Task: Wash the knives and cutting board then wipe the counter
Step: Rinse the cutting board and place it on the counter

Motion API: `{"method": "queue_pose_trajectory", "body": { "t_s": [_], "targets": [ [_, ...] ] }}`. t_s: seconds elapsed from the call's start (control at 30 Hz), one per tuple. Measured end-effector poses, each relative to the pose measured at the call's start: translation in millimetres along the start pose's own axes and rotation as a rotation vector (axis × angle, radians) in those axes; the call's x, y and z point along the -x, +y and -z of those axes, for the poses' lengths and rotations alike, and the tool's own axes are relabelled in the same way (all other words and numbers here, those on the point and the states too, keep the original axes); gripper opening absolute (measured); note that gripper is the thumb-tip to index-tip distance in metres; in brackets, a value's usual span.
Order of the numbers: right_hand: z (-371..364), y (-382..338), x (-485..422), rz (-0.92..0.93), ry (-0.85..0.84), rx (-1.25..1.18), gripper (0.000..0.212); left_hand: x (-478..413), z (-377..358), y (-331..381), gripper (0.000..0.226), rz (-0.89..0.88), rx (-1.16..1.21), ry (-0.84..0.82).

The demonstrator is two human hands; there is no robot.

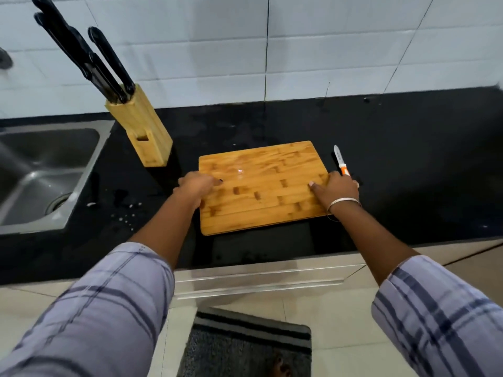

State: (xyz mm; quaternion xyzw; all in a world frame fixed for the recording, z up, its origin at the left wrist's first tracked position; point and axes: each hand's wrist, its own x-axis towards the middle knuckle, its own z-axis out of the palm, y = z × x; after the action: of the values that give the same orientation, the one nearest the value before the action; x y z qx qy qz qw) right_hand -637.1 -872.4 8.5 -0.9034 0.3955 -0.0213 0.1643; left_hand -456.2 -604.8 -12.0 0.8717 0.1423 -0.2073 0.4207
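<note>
Gripping board (262, 183), left hand (197, 185), right hand (339, 188) seemingly

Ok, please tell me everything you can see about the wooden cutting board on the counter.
The cutting board is a rectangular slab with rounded corners, made of joined light and darker wood strips, bamboo by its look. Its top shines in one spot, as if wet. It lies about flat on the black counter. The left hand grips its left edge and the right hand its right edge, thumbs on top.
</note>
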Motion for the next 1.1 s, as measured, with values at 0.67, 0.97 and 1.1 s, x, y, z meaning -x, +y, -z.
{"method": "queue_pose_trajectory", "body": {
  "t_s": [0.67,0.97,1.1],
  "targets": [
    [-54.5,-0.7,198.7,-0.747,-0.355,-1.959,0.017,216.2,-49.3,-147.8,0.054,0.233,0.967,0.047],
    [-50.7,-2.4,199.1,-0.761,-0.413,-2.143,0.036,208.0,-28.6,-133.4,0.037,0.299,1.208,-0.36],
    [-54.2,-0.8,203.0,-0.71,-0.453,-2.123,0.023,216.5,-29.6,-130.0,0.046,0.292,1.217,-0.371]
  ]
}}
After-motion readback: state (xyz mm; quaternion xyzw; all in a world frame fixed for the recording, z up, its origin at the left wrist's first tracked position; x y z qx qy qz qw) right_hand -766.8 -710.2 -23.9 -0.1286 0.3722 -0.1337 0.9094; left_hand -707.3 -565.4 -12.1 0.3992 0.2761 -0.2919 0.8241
